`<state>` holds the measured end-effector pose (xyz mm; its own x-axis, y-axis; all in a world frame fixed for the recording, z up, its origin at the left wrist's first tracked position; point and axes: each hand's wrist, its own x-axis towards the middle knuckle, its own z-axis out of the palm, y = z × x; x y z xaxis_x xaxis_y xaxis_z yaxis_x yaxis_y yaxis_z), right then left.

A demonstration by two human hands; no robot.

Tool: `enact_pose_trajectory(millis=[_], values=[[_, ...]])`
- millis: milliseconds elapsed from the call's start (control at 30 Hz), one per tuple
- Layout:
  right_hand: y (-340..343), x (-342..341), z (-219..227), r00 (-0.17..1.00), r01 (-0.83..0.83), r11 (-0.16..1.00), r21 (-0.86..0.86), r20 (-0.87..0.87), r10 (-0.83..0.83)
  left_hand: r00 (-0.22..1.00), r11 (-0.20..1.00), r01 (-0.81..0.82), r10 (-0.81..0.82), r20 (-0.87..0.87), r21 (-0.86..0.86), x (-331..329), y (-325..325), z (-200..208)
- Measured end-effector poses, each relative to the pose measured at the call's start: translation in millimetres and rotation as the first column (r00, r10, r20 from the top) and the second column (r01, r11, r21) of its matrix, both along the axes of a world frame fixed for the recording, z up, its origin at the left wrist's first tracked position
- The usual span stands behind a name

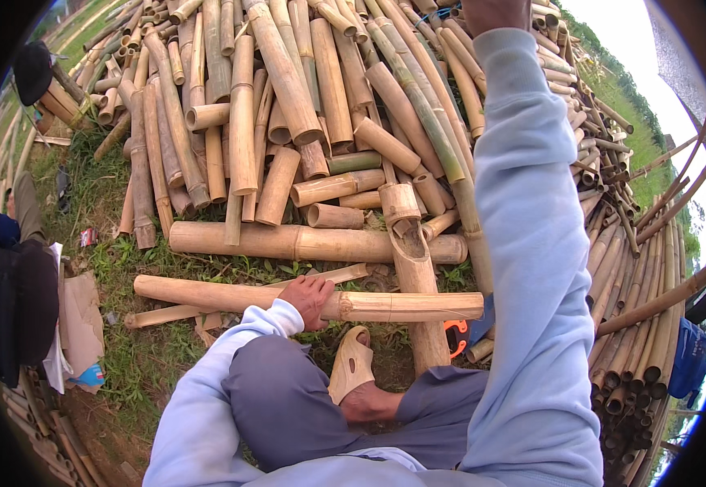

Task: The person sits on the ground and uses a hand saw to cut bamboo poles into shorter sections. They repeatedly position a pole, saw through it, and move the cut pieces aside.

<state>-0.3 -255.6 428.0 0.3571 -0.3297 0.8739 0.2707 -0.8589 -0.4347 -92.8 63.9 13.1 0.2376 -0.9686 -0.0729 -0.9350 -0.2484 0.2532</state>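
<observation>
My left hand point(310, 301) is wrapped over the top of a peeled, pale bamboo pole point(405, 307), gripping it near the middle. The pole lies crosswise before my knees, its right part over an upright-leaning bamboo post point(416, 272) with a notch cut in its upper end. Raised far forward, my right arm reaches the top edge, where my right hand point(495, 15) is cut off. Its fingers and anything in them are hidden. Beneath the gripped pole lies a split bamboo strip point(166, 316). A thicker bamboo pole point(320, 242) lies beyond it.
A big heap of cut bamboo point(288, 73) rises ahead. Long bamboo poles point(637, 292) are stacked at the right, near a blue bag point(688, 357). An orange-handled tool point(456, 334) lies behind the post. Cardboard point(83, 325) and a dark-clothed person point(12, 284) are at the left.
</observation>
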Motion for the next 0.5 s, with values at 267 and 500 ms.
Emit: enact_pose_trajectory(millis=[267, 500], values=[[-15.8, -220.4, -176.9, 0.882, 0.288, 0.958, 0.012, -0.392, -0.26, 1.0, 1.0, 0.013, -0.014, 0.009, 0.012, 5.1, -12.5, 1.4], [-36.1, -495.0, -381.9, 0.28, 0.886, 0.456, 0.078, -0.876, -0.392, 0.994, 0.981, 0.065, -0.079, -0.075, -0.18, 41.2, -19.2, -2.2]])
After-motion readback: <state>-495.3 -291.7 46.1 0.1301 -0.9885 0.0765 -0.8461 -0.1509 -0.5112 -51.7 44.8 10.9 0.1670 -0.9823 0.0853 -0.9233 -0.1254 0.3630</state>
